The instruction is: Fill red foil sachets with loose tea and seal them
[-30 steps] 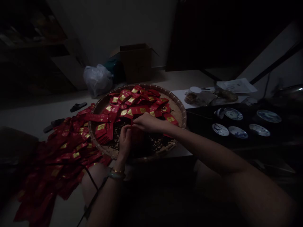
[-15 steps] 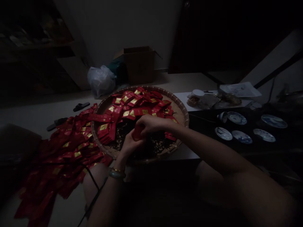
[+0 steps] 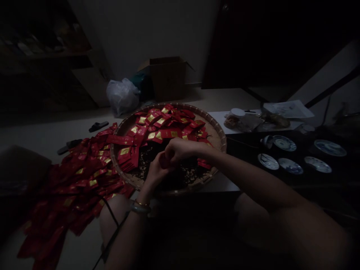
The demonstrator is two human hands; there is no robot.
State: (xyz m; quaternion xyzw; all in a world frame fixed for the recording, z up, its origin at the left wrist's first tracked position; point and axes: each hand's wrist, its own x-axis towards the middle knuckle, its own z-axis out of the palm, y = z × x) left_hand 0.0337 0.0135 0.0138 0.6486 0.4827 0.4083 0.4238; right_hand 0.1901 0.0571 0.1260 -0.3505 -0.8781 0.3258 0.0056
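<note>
A small red packet [image 3: 165, 161] is held between my two hands over the near half of a round woven bamboo tray [image 3: 222, 150]. My left hand [image 3: 157, 168] is closed round the packet's lower left side. From the right, my right hand [image 3: 180, 148] is closed at its top. Dark loose leaves, like dry tea [image 3: 144, 159], lie in the tray below my hands. Behind them is a heap of red packets with gold labels [image 3: 161, 122], and a row of packets [image 3: 129, 159] leans at the tray's left. The packet's opening is hidden by my fingers.
Many more red packets [image 3: 84, 187] cover the floor at the left, near dark slippers [image 3: 98, 126]. A white plastic bag [image 3: 122, 96] and a cardboard box [image 3: 168, 78] stand behind. Patterned dishes [image 3: 290, 166] and a lidded jar [image 3: 235, 117] are at the right.
My left hand has come up and turned round the packet, and my right hand has closed in over it. The view has shifted slightly, moving the scene right and down.
</note>
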